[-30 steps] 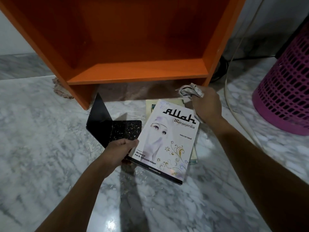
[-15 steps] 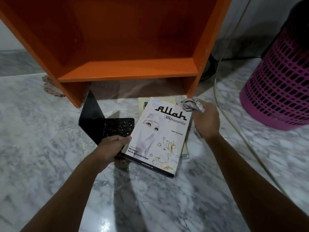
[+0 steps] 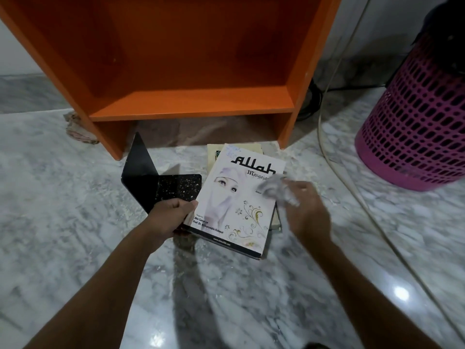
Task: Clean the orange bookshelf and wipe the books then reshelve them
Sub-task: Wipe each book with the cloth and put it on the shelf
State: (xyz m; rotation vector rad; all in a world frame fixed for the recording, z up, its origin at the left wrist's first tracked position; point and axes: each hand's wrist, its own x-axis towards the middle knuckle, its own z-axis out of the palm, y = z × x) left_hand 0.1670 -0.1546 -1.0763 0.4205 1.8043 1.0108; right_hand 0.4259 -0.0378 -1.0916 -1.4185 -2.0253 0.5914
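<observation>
The orange bookshelf (image 3: 193,107) stands on the marble floor with nothing on its lowest shelf. In front of it my left hand (image 3: 171,214) grips the left edge of a white book (image 3: 234,210) with a face on its cover, held tilted above other books (image 3: 214,153) that lie under it. My right hand (image 3: 304,207) holds a crumpled grey cloth (image 3: 278,188) against the cover's right side; it is blurred.
A black metal bookend (image 3: 153,183) speckled with dust stands left of the book. A pink perforated basket (image 3: 417,129) is at the right, with a pale cable (image 3: 334,162) running along the floor beside it. A rag (image 3: 75,129) lies left of the shelf's foot.
My right hand has come down from beside the shelf's right foot with the cloth and now has it on the book's cover. My left hand keeps its hold on the book.
</observation>
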